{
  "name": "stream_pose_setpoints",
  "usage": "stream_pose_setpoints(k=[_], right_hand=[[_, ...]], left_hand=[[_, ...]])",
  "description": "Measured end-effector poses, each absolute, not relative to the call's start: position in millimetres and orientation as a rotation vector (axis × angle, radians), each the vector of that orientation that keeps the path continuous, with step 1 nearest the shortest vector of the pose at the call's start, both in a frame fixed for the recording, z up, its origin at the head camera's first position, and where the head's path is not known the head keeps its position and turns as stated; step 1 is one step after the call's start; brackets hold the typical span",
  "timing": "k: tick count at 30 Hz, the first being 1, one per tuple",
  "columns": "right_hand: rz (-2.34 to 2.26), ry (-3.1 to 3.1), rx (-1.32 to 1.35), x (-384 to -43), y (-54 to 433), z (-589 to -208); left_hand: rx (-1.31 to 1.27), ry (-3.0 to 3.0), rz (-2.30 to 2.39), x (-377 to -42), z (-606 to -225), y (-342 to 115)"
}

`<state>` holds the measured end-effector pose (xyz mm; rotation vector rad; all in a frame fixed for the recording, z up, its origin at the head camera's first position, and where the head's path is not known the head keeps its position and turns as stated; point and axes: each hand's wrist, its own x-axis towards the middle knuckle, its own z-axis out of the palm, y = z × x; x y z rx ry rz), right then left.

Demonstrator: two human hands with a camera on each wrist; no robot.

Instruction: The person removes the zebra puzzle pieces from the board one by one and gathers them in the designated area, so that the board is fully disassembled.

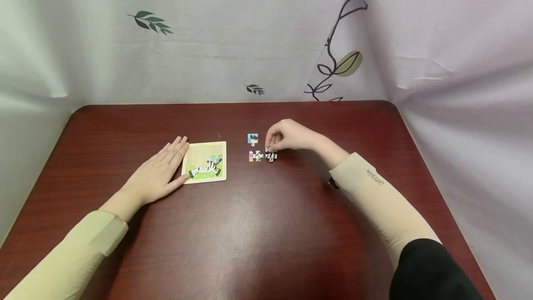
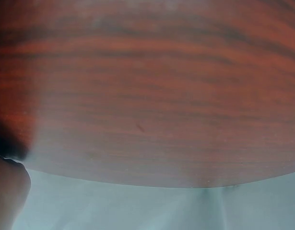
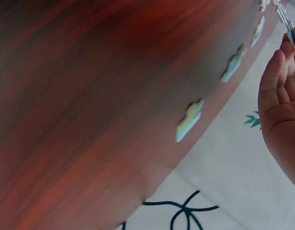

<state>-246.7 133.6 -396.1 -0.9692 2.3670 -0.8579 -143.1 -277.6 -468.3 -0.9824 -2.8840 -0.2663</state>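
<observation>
A square wooden puzzle tray lies on the table with part of a zebra picture assembled along its lower half. My left hand rests beside it, fingers extended, fingertips and thumb at the tray's left edge. To the right of the tray, my right hand pinches a black-and-white jigsaw piece between thumb and fingers. Close by are a blue piece and a piece with pink and green. The right wrist view catches the pinched piece at its upper right corner.
The dark red-brown table has a rounded far edge against a whitish curtain printed with leaves. Loose pieces show in a line on the tabletop in the right wrist view. Mostly bare tabletop fills the left wrist view.
</observation>
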Motion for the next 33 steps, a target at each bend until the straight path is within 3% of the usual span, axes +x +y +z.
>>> stream_pose_setpoints(k=[33], right_hand=[[-0.65, 2.617, -1.022, -240.5, 150.1, -417.2]], left_hand=[[-0.978, -2.887, -0.288, -142.4, -466.8, -276.7]])
